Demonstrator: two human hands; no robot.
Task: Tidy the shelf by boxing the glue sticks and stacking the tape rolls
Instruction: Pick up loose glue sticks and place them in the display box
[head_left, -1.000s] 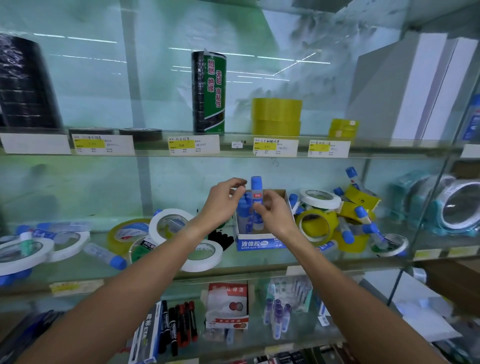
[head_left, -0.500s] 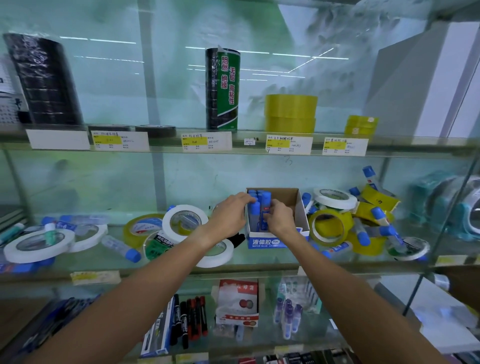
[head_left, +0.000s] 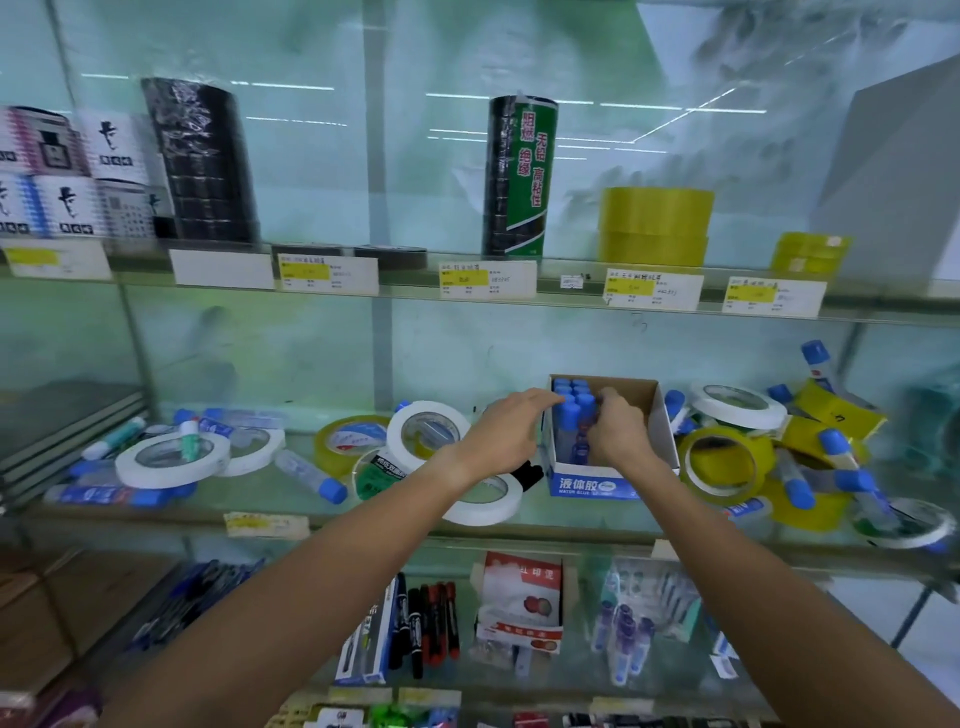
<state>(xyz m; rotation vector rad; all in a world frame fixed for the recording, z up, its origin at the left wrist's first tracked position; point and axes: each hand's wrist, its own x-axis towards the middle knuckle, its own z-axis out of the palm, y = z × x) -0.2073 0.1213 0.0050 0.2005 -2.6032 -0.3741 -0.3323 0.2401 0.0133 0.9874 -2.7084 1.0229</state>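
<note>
Middle glass shelf (head_left: 270, 499), box (head_left: 660, 415) near its centre, open-topped, blue-capped glue sticks (head_left: 571, 410) upright along its left side. Left hand (head_left: 511, 434) against the box's left wall, fingers curved over the rim, tips touching the caps; holding anything (cannot tell). Right hand (head_left: 615, 434) down inside the box, fingers curled among the sticks, apparently gripping one, though the fingertips are hidden. Left of the box: white tape rolls (head_left: 428, 434) and a yellow roll (head_left: 345, 447) leaning together, a loose stick (head_left: 311, 475) lying flat, farther left two more white rolls (head_left: 171, 460) with sticks scattered around. Right of the box: a jumble of yellow rolls (head_left: 719, 467), a white roll (head_left: 737, 405) and more loose sticks (head_left: 795, 478) heaped together. Upper shelf: black tape stacks (head_left: 202, 166), wide yellow rolls (head_left: 654, 226). Lower shelf: markers (head_left: 431, 629).
</note>
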